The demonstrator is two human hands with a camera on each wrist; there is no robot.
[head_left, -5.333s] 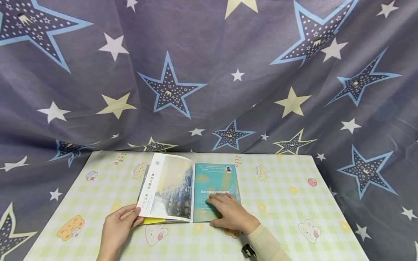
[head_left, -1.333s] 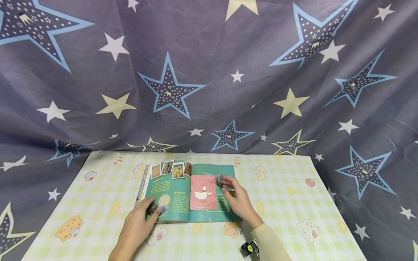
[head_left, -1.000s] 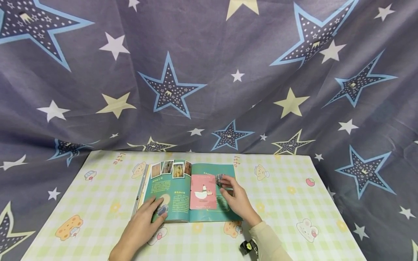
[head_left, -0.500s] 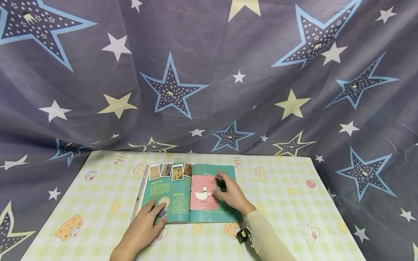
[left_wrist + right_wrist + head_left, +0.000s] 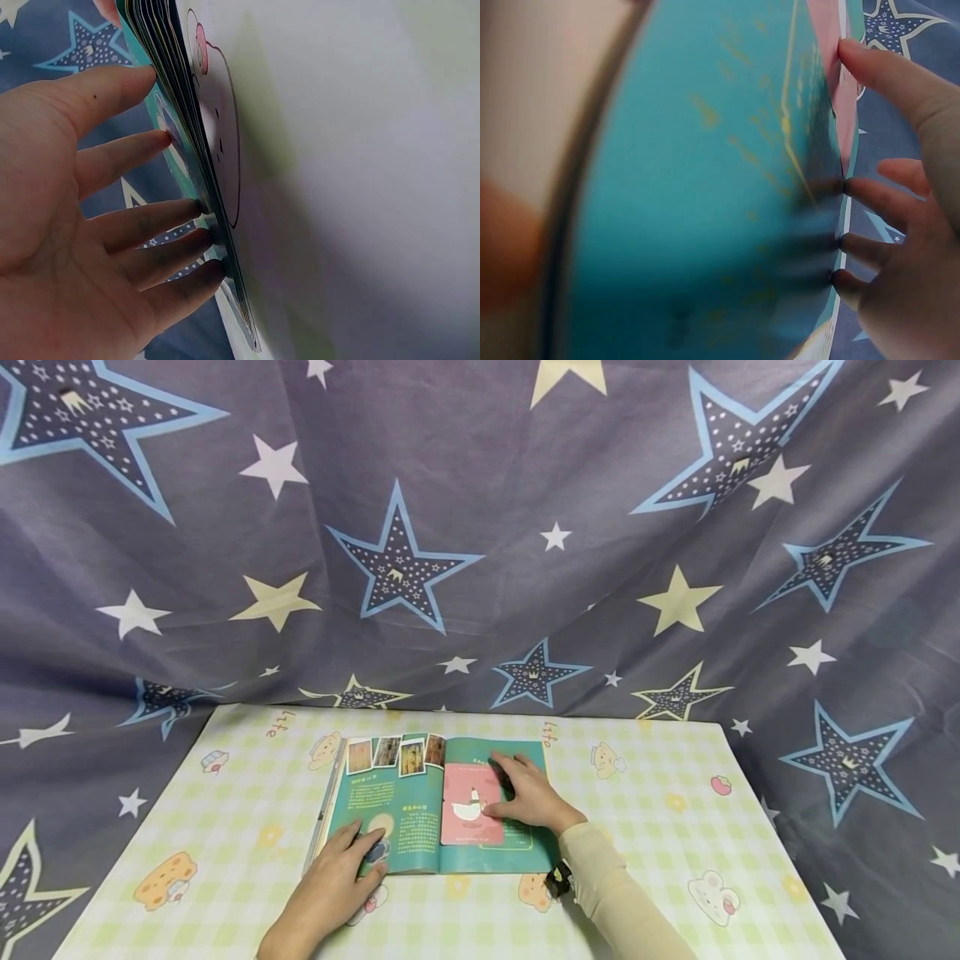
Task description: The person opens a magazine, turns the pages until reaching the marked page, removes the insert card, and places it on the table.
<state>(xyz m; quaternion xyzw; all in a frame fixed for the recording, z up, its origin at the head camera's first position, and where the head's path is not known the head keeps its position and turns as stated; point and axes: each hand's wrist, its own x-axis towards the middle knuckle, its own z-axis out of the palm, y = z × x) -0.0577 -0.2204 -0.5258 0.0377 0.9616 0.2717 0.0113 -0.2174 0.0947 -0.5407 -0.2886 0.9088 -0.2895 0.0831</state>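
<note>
An open book [image 5: 480,862] with teal pages lies on the table. On its right page is a pink card [image 5: 468,833] with a white bird-like drawing, its left edge along the fold. My left hand [image 5: 332,875] rests on the lower left corner of the left page; in the left wrist view its fingers [image 5: 154,217] are spread, tips on the page. My right hand [image 5: 534,795] lies over the right page. In the right wrist view its thumb touches the pink card [image 5: 845,112] and its other fingertips touch the page. The hand hides part of the card's right side.
The table [image 5: 652,860] has a pale green checked cover with cartoon prints. A dark star-patterned curtain [image 5: 480,610] hangs behind and beside it. A black device [image 5: 558,878] sits at the right wrist, near the book's lower right corner.
Pages have been turned since the earliest frame, and the pink card shows now. My right hand has moved left from the page's right side onto the card; my left hand stays on the page.
</note>
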